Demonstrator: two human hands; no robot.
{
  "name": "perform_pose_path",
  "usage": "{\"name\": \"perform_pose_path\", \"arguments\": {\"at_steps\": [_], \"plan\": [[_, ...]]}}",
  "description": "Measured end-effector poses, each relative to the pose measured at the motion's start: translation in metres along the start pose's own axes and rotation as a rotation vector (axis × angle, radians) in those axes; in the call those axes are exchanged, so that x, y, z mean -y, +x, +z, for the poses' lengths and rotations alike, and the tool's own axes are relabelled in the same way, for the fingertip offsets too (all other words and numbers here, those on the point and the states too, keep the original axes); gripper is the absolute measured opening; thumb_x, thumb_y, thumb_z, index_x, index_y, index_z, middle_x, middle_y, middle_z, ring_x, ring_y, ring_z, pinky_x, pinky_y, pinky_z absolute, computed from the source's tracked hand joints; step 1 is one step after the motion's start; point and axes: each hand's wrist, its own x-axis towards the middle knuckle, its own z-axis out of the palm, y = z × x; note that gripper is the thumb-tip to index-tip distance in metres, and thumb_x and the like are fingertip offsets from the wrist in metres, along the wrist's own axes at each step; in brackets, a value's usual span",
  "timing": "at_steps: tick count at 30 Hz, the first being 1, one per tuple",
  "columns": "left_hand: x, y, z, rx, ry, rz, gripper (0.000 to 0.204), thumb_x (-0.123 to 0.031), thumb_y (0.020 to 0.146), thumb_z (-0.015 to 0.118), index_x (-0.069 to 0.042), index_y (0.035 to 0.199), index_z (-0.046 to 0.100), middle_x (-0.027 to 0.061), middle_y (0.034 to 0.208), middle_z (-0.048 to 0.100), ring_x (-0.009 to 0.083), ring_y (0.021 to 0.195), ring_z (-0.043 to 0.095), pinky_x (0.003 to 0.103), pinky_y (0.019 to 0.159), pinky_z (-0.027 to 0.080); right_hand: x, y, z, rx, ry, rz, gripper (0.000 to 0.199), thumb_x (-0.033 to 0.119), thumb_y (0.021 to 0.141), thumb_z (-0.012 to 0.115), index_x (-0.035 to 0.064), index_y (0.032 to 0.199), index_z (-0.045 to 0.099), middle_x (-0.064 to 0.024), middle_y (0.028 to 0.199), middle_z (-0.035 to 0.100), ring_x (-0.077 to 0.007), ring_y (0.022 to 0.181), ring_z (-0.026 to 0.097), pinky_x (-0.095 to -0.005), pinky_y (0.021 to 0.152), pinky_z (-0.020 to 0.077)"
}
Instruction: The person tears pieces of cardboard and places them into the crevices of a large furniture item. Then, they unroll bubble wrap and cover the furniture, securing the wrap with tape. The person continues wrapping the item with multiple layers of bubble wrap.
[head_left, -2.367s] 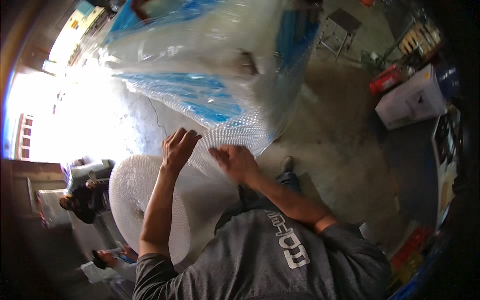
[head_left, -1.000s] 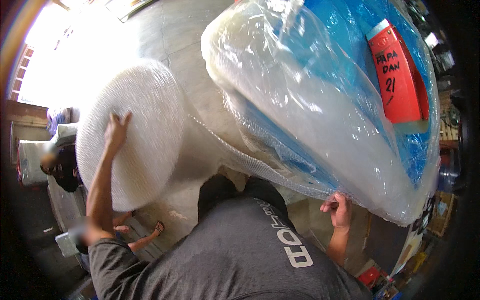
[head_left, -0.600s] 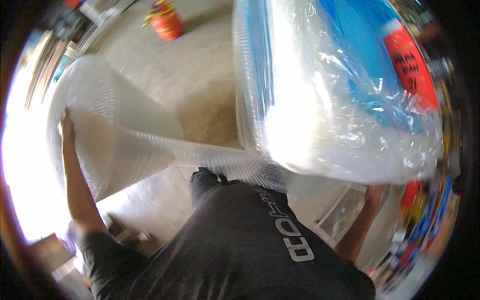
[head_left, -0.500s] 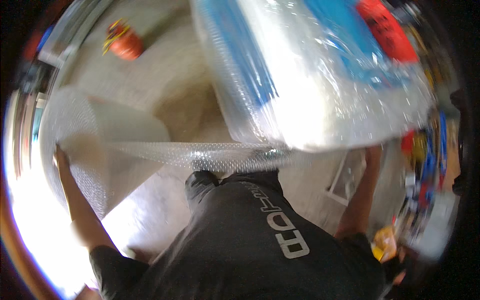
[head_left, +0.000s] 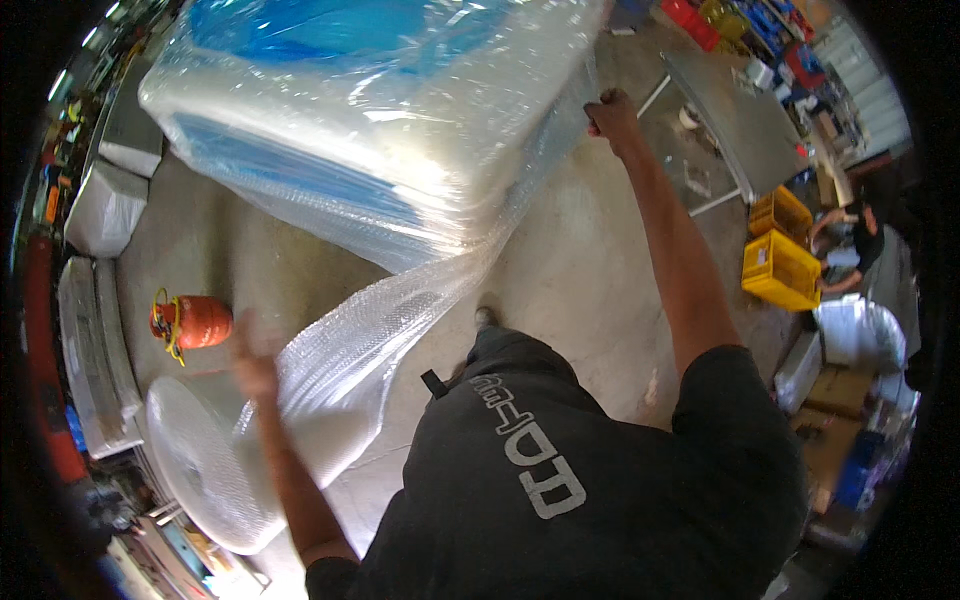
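Observation:
A large block-shaped bundle (head_left: 330,120), white and blue under clear plastic, stands before me. A twisted band of bubble wrap (head_left: 350,325) runs from a big bubble wrap roll (head_left: 190,470) at lower left up to the bundle and around its lower side. My right hand (head_left: 612,118) is closed in a fist at the wrap's edge, at the bundle's right side; the edge appears pinched in its fingers. My left hand (head_left: 255,362) is beside the band, above the roll, and motion smears its fingers.
An orange gas cylinder (head_left: 200,322) with a yellow hose stands on the floor at left. Wrapped panels (head_left: 90,350) line the left side. At right are a metal table (head_left: 735,120), yellow crates (head_left: 780,270) and another person (head_left: 865,235) reaching toward them.
My view has turned, so the bundle sits further left. My right hand has come up along the bundle's right side. My left hand has left the roll's outer end, and more wrap hangs off the roll.

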Motion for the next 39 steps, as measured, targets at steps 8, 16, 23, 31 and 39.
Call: {"name": "perform_pose_path", "arguments": {"at_steps": [8, 16, 23, 31, 39], "plan": [[-0.236, 0.006, 0.079, 0.511, -0.580, 0.521, 0.020, -0.029, 0.090, 0.071, -0.010, 0.089, 0.069, 0.0127, 0.074, 0.069, 0.0308, 0.064, 0.069, 0.040, 0.054, 0.054, 0.014, 0.004, 0.024, -0.053, 0.068, -0.060, 0.023, 0.014, 0.075, 0.074, -0.0048, 0.086, 0.066, -0.0130, 0.072, 0.066, -0.0206, 0.056, 0.064, -0.0347, 0.048, 0.0526], [-0.227, 0.000, 0.034, 0.386, -0.040, 0.923, 0.025, -0.031, 0.093, 0.068, -0.015, 0.076, 0.061, 0.0062, 0.057, 0.061, 0.0250, 0.048, 0.061, 0.040, 0.045, 0.047, 0.024, 0.014, 0.046, -0.103, 0.113, -0.078, 0.021, 0.019, 0.082, 0.071, -0.0005, 0.083, 0.063, -0.0060, 0.064, 0.057, -0.0163, 0.055, 0.055, -0.0332, 0.048, 0.0461], [-0.175, 0.081, 0.045, 0.222, -0.186, 0.943, 0.009, -0.021, 0.091, 0.072, -0.014, 0.087, 0.071, 0.0073, 0.075, 0.070, 0.0303, 0.058, 0.065, 0.041, 0.053, 0.050, -0.025, -0.091, 0.066, -0.356, 0.444, -0.163, 0.036, 0.027, 0.093, 0.064, 0.0010, 0.114, 0.051, -0.0099, 0.078, 0.061, -0.0191, 0.061, 0.061, -0.0345, 0.057, 0.0527], [-0.112, 0.135, 0.083, 0.200, 0.165, 0.997, 0.024, -0.020, 0.099, 0.057, -0.002, 0.099, 0.073, 0.0202, 0.100, 0.073, 0.0381, 0.086, 0.070, 0.045, 0.079, 0.055, -0.432, -0.419, 0.209, -0.394, -0.157, 0.831, 0.020, 0.024, 0.091, 0.061, 0.0049, 0.093, 0.066, -0.0122, 0.079, 0.069, -0.0266, 0.073, 0.068, -0.0364, 0.062, 0.0550], [-0.110, 0.143, 0.075, -0.445, 0.479, 0.669, 0.032, -0.026, 0.097, 0.058, 0.005, 0.102, 0.068, 0.0203, 0.098, 0.069, 0.0331, 0.081, 0.066, 0.051, 0.072, 0.052, -0.625, -0.462, 0.392, -0.233, -0.096, 1.105, 0.037, 0.032, 0.094, 0.057, 0.0011, 0.114, 0.064, -0.0239, 0.114, 0.066, -0.0372, 0.113, 0.063, -0.0466, 0.095, 0.0513]]}}
